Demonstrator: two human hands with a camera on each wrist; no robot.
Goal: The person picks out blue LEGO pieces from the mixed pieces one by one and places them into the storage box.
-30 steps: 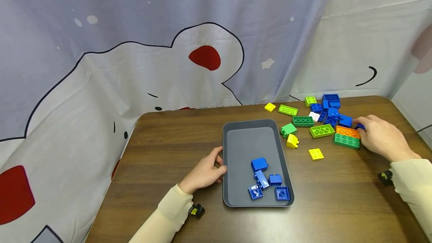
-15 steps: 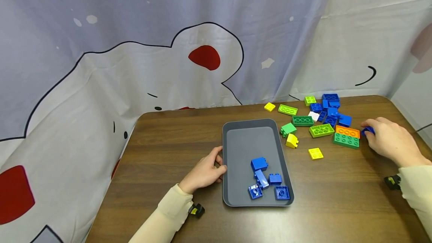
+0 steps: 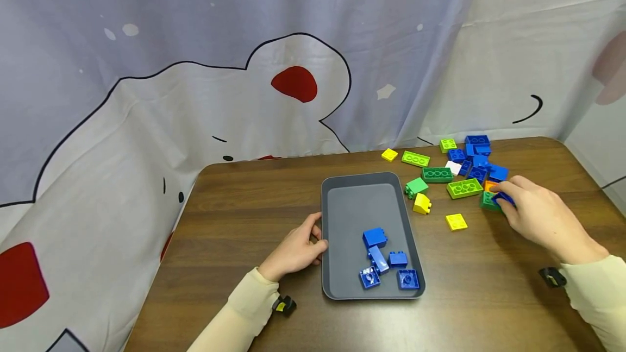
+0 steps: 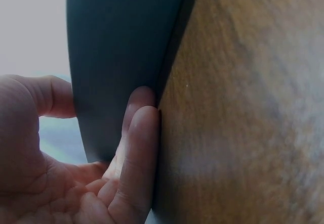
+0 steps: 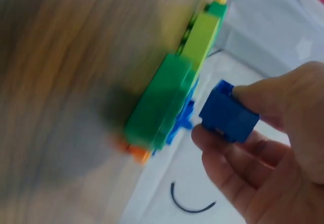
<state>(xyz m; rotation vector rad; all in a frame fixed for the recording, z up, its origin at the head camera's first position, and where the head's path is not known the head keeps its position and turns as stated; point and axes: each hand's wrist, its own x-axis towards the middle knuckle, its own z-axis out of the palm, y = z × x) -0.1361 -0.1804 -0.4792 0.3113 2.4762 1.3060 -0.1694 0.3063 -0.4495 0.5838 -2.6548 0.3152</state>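
Note:
My right hand pinches a small blue toy brick between thumb and fingers. In the head view the brick overlaps a green brick and an orange one; the right wrist view shows it raised beside the green brick. My left hand holds the left rim of a grey tray. In the left wrist view the thumb reaches over the tray's edge, while fingers lie against its outer wall. Several blue bricks sit in the tray's near right part.
Several blue bricks cluster at the table's back right. Around them lie a white piece, lime bricks, a dark green brick and yellow ones. A printed curtain hangs behind the wooden table.
My right hand first drew the blue brick rightward from the pile's edge, then brought it left, over the green and orange bricks. My left hand and the tray stay in place.

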